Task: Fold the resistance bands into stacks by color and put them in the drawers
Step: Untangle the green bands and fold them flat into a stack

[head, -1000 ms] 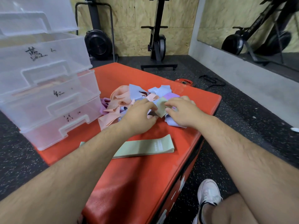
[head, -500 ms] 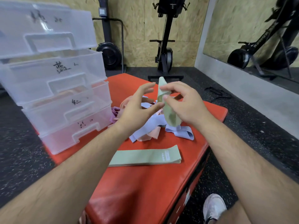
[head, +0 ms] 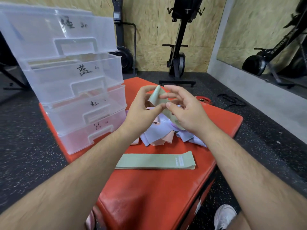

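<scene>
Red padded gym box (head: 149, 196) holds work. Left hand (head: 141, 110), right hand (head: 187, 112) pinch twisted sage-green fabric band (head: 155, 97) above it; best untwist, flatten, square edges onto neat green stack (head: 156, 161) nearby.

Walls of pale chipboard (head: 149, 30) stand behind; the floor (head: 25, 138) is dark rubber flecked with white; two black exercise machines, one an upright machine (head: 179, 63) and one a flywheel machine (head: 123, 55), stand against the wall; at right, a mirror (head: 249, 30) above a grey ledge (head: 249, 90) reflects another machine; a red padded box (head: 149, 196) fills the foreground.
</scene>
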Available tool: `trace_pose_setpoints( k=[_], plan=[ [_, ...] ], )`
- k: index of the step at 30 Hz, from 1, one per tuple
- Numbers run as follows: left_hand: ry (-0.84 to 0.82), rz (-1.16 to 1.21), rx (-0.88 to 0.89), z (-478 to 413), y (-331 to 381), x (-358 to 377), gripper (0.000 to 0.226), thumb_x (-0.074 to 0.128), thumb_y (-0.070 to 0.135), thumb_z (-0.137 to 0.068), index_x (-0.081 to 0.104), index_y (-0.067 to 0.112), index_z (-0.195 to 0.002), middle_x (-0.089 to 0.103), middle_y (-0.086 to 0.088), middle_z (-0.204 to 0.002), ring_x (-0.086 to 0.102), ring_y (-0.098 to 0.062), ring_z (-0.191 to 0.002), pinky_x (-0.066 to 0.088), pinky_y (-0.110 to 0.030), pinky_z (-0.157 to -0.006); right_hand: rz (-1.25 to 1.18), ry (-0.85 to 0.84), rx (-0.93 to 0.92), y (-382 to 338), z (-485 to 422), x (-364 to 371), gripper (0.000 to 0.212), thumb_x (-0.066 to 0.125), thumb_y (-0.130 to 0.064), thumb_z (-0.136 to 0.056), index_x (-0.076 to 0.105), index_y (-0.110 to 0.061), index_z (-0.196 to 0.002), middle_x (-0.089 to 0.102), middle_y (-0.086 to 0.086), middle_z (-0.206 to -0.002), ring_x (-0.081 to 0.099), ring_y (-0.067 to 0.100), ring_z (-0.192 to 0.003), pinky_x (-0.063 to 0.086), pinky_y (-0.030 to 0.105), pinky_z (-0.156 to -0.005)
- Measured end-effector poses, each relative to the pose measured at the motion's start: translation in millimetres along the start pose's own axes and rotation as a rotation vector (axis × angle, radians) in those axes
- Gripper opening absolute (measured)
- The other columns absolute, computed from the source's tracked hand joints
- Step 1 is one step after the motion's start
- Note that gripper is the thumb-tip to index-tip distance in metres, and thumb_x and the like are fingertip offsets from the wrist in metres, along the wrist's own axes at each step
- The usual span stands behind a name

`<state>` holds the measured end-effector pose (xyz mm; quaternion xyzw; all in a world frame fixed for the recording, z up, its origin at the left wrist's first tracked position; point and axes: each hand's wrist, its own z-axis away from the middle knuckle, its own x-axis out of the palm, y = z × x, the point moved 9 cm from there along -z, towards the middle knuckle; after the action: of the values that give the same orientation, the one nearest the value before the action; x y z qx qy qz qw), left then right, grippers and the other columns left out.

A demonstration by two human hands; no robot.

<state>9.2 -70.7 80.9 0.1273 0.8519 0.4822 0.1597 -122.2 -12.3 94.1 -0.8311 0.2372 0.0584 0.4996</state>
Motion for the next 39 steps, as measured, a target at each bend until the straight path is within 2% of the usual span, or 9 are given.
trace_pose_setpoints(
  k=[2,6,9,13,17,26,32,37,39],
  plan=[
    [0.070,-0.020,-0.018,-3,-3,-11,0.030,0.059,0.007,-0.092,0.057,0.030,-0.112,0.069,0.001,-0.099,0.068,-0.023,-0.086,0.059,-0.045,-0.075,0.022,0.060,-0.005,1,-2,-1,0.044,0.055,-0.003,-0.093,0.059,-0.032,-0.126,0.069,-0.011,-0.115,0.065,0.018,-0.102,0.052,0.031,-0.089],
    [0.124,-0.022,-0.055,-6,-5,-24,0.022,0.057,0.003,-0.094,0.060,0.021,-0.105,0.070,-0.005,-0.095,0.064,-0.012,-0.074,0.054,-0.026,-0.063,0.104,0.097,0.083,15,-6,2,0.043,0.056,-0.004,-0.094,0.057,-0.026,-0.131,0.061,-0.007,-0.121,0.059,0.005,-0.099,0.043,0.011,-0.083],
    [0.106,-0.016,-0.061,-7,-6,-29,0.019,0.059,0.005,-0.094,0.062,0.019,-0.107,0.069,-0.002,-0.093,0.063,-0.007,-0.071,0.051,-0.020,-0.062,0.157,0.009,0.177,32,-6,14,0.042,0.062,-0.010,-0.094,0.056,-0.026,-0.132,0.060,-0.010,-0.123,0.057,0.002,-0.101,0.042,0.013,-0.082],
    [0.101,-0.020,-0.060,-5,-9,-34,0.017,0.060,0.008,-0.095,0.062,0.019,-0.107,0.069,-0.004,-0.094,0.065,-0.011,-0.077,0.054,-0.025,-0.065,0.147,0.035,0.195,38,-8,16,0.031,0.063,-0.009,-0.091,0.059,-0.030,-0.113,0.058,-0.005,-0.122,0.062,0.008,-0.092,0.045,0.004,-0.063],
    [0.119,-0.006,-0.079,-6,-12,-42,0.015,0.060,0.008,-0.095,0.061,0.017,-0.105,0.067,-0.005,-0.094,0.064,-0.015,-0.078,0.057,-0.030,-0.069,0.168,0.014,0.271,57,-6,16,0.036,0.053,-0.001,-0.089,0.057,-0.030,-0.110,0.062,-0.004,-0.118,0.061,0.021,-0.072,0.043,0.011,-0.051],
    [0.119,0.101,-0.095,-5,-11,-45,0.016,0.059,0.004,-0.095,0.061,0.016,-0.104,0.064,-0.012,-0.098,0.062,-0.020,-0.084,0.055,-0.034,-0.072,0.341,-0.033,0.339,72,-2,13,0.016,0.062,-0.025,-0.093,0.063,-0.029,-0.108,0.049,-0.005,-0.116,0.049,-0.002,-0.083,0.036,0.013,-0.063],
    [0.203,0.132,-0.108,-6,-14,-55,0.017,0.062,0.006,-0.093,0.063,0.018,-0.104,0.067,-0.004,-0.097,0.065,-0.015,-0.082,0.053,-0.026,-0.067,0.406,-0.087,0.366,82,0,3,0.010,0.068,-0.026,-0.091,0.063,-0.018,-0.093,0.063,-0.004,-0.099,0.058,0.012,-0.084,0.042,0.019,-0.062],
    [0.234,-0.210,-0.240,-7,-31,-57,0.062,0.076,0.032,-0.085,0.047,0.023,-0.139,0.051,0.005,-0.133,0.060,-0.011,-0.109,0.049,-0.026,-0.088,0.213,-0.005,0.355,60,-5,-5,0.010,0.068,-0.022,-0.092,0.068,-0.012,-0.089,0.063,0.002,-0.079,0.054,0.011,-0.070,0.045,0.023,-0.065],
    [0.291,-0.387,-0.233,-3,-26,-57,0.060,0.077,0.037,-0.083,0.047,0.022,-0.132,0.043,0.003,-0.133,0.053,-0.012,-0.110,0.044,-0.027,-0.090,0.102,0.016,0.339,46,-7,-4,0.018,0.068,-0.021,-0.093,0.068,-0.004,-0.088,0.057,0.001,-0.075,0.048,0.010,-0.066,0.040,0.020,-0.061]
  ],
)
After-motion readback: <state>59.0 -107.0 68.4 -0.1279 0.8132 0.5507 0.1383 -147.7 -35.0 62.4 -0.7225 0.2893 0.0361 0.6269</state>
